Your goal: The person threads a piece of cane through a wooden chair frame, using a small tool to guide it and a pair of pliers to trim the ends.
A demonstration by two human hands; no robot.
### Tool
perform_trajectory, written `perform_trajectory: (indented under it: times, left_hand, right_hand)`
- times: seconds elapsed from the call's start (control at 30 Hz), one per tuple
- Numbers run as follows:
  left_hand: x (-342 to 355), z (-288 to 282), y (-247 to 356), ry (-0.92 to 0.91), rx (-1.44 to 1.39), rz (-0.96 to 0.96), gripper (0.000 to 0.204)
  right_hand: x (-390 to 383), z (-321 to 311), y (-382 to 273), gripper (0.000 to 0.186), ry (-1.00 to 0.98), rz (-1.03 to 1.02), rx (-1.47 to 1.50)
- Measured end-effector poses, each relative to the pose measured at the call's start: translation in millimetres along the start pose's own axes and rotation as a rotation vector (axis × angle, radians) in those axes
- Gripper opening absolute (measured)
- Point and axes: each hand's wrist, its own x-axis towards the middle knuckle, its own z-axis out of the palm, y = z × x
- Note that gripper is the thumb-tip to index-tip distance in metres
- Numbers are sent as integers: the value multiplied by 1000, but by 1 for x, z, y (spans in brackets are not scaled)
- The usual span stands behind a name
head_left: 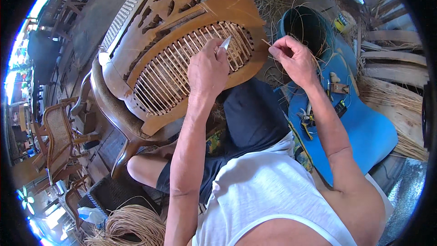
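A carved wooden chair back lies tilted in front of me, with an oval opening crossed by rows of pale rattan strands. Over the opening's right part, my left hand is closed on a small knife, whose pointed silvery blade sticks out past the thumb; its handle is hidden in the fist. To the right of the frame, my right hand pinches the end of a thin rattan strip between thumb and fingertips. The two hands are apart.
A dark green bucket stands beyond my right hand. Pliers and other small tools lie on a blue seat-like surface. Coiled rattan sits at the lower left, near a woven chair. Loose fibres tangle at the top.
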Motion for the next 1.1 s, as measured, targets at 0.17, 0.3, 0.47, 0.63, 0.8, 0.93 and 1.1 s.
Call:
perform_trajectory:
  times: [0.17, 0.3, 0.47, 0.63, 0.8, 0.93, 1.1]
  left_hand:
    - [-10, 2, -1, -18, -20, 57, 27]
    - [-11, 6, 1, -15, -33, 45, 22]
    - [-10, 8, -2, -3, -29, 98, 26]
    - [-11, 10, -10, -33, -146, 64, 25]
    - [-8, 12, -11, -46, -117, 47, 26]
    - [-7, 12, -9, -38, -86, 48, 26]
    - [-6, 14, -7, -30, -93, 55, 25]
  right_hand:
    - [0, 2, 1, 11, -5, 24, 14]
    - [-2, 3, 1, 11, -44, 33, 22]
    - [-1, 2, 3, 11, -48, 55, 25]
    - [1, 3, 7, 15, -25, -9, -16]
    - [1, 4, 6, 14, -30, -20, -27]
    - [1, 3, 4, 12, -56, 28, -38]
    - [2, 5, 5, 12, -54, 31, -28]
